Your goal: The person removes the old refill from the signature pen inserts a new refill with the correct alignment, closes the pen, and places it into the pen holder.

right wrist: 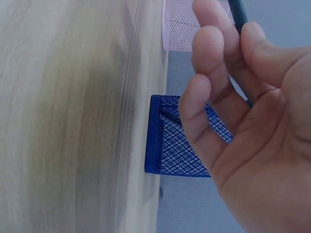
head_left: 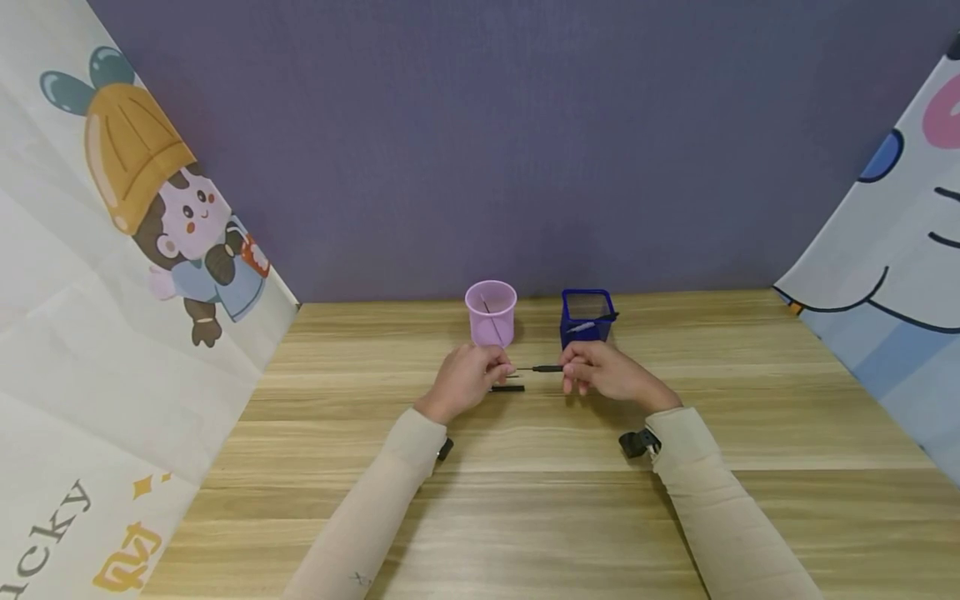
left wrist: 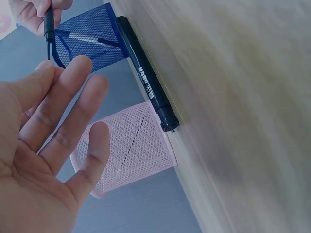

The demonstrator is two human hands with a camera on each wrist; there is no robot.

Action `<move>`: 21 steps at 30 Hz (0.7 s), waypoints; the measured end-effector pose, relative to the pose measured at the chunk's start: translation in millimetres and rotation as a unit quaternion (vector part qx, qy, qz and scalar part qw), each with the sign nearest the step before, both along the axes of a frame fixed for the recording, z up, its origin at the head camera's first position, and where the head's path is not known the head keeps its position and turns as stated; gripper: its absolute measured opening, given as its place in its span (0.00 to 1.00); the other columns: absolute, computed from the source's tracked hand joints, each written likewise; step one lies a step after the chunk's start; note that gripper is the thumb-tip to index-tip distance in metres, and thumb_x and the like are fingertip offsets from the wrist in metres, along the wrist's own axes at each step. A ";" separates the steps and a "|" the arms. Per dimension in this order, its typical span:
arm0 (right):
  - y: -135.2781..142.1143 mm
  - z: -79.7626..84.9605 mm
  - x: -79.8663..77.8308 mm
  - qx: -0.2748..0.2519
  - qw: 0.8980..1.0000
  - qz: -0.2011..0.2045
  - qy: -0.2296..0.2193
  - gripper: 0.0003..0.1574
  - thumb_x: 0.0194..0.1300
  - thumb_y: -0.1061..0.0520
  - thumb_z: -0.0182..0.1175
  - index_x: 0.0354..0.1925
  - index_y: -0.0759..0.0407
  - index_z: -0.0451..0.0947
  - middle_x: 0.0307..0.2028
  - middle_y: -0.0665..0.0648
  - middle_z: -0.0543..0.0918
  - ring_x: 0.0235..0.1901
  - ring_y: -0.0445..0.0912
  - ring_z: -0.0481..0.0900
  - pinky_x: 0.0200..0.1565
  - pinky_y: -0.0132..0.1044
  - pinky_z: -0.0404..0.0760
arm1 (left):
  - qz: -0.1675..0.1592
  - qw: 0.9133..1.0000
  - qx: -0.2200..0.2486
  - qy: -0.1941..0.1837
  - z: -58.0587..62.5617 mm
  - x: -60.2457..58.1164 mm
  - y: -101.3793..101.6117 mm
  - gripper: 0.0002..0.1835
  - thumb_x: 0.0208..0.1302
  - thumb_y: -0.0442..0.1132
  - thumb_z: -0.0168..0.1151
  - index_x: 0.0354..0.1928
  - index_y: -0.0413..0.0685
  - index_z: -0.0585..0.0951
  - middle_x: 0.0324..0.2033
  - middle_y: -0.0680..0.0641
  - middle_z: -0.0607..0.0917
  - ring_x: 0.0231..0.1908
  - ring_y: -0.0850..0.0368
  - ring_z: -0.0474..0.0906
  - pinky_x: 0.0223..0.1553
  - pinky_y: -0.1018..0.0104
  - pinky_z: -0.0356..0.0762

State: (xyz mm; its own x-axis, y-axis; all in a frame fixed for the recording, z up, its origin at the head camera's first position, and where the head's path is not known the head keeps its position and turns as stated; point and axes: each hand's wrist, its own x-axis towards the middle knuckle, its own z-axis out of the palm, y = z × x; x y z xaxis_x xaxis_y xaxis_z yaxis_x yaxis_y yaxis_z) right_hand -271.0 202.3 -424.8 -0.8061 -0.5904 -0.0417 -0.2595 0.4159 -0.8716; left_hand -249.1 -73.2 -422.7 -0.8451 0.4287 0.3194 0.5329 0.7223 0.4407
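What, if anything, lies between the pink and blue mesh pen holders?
Only bare wooden tabletop separates the pink pen holder from the blue pen holder, per the head view.

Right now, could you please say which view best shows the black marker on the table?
The left wrist view: the black marker shows large, with white lettering. The head view shows it small; the right wrist view doesn't show it.

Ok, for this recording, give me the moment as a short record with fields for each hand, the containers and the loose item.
left hand: pinches the thin shaft end of a slim dark tool
right hand: holds the tool's dark handle
pink mesh cup: upright, thin stick inside
blue mesh holder: right of the pink cup, pen leaning in it
black marker: lying on the wooden table
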 end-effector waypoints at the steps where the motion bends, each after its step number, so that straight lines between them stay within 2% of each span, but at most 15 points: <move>1: 0.1 -0.1 -0.1 0.001 1.000 0.000 0.001 0.12 0.79 0.65 0.50 0.50 0.76 0.72 0.31 0.64 0.88 0.27 0.51 0.82 0.31 0.41 0.85 | -0.001 1.000 0.001 0.000 0.0 0.0 0.0 0.05 0.68 0.44 0.68 0.34 0.54 0.87 0.24 0.58 0.86 0.24 0.68 0.75 0.31 0.69 0.74; 11: 4.0 1.0 -0.5 0.006 1.000 -0.008 0.006 0.11 0.79 0.65 0.48 0.50 0.74 0.73 0.33 0.63 0.88 0.28 0.51 0.82 0.32 0.41 0.85 | 0.010 1.000 -0.006 -0.011 2.4 -2.3 -5.6 0.07 0.70 0.46 0.66 0.41 0.53 0.87 0.28 0.57 0.86 0.29 0.66 0.78 0.35 0.66 0.77; 15: 4.9 2.8 -0.3 0.006 1.000 -0.010 0.008 0.12 0.80 0.65 0.47 0.51 0.72 0.74 0.34 0.62 0.87 0.29 0.53 0.82 0.33 0.43 0.86 | 0.009 1.000 -0.009 -0.010 5.2 -3.3 -10.5 0.06 0.69 0.43 0.67 0.40 0.50 0.87 0.30 0.54 0.88 0.30 0.63 0.81 0.37 0.64 0.81; 21: 6.1 2.7 -0.5 0.010 1.000 -0.017 0.007 0.13 0.80 0.65 0.46 0.52 0.72 0.74 0.34 0.61 0.88 0.29 0.54 0.83 0.33 0.42 0.85 | 0.003 0.999 -0.037 -0.034 7.6 -4.6 -17.2 0.03 0.67 0.39 0.69 0.37 0.49 0.88 0.32 0.52 0.89 0.32 0.61 0.82 0.41 0.64 0.82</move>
